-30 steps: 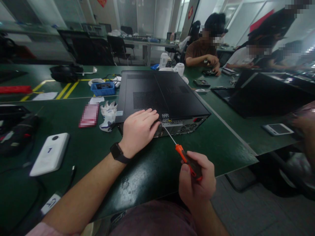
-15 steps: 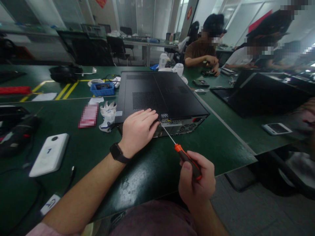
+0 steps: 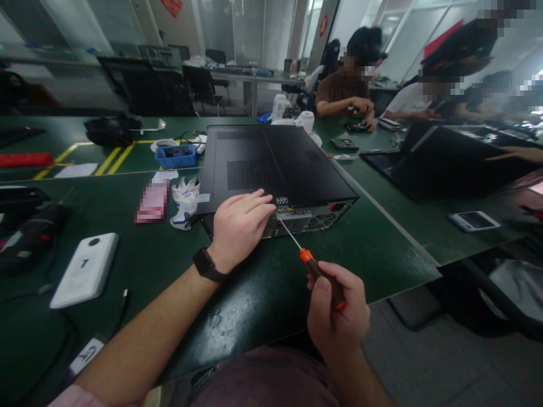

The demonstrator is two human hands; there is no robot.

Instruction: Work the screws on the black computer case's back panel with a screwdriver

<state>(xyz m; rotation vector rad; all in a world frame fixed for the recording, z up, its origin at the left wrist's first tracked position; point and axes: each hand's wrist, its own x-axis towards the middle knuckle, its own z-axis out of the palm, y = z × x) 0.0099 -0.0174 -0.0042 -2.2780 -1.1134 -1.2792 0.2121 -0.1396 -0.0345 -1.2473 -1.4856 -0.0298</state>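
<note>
1. Black sheet-metal computer case [image 3: 275, 164] is laid flat on the dark green matte table [image 3: 263, 294], just ahead of both hands. Its rear panel, with stamped vent grilles and a bare grey metal strip, is turned toward the person.
2. The left hand [image 3: 240, 226] is laid open and flat on the case's near top edge, fingers extended and nothing grasped. A black wristwatch [image 3: 206, 264] is worn just behind it.
3. The right hand [image 3: 337, 316] is clenched around the orange-and-black plastic-handled screwdriver [image 3: 307, 261]. Its thin steel shaft is angled up and leftward from the fist, and the tip is set against the rear panel just beside the left fingertips.
4. A fastener at the rear edge is judged to be under work. Whether the tip is seated in a screw head cannot be told.
5. A further turn would call for the shaft to be kept in line with the fastener and the case to be pinned by the flat palm, since a smooth painted shell may slide on the slick table.
6. Left of the left hand, crumpled white fabric gloves [image 3: 184, 200] and a white rounded plastic device [image 3: 85, 268] marked 1 are seen.
</note>
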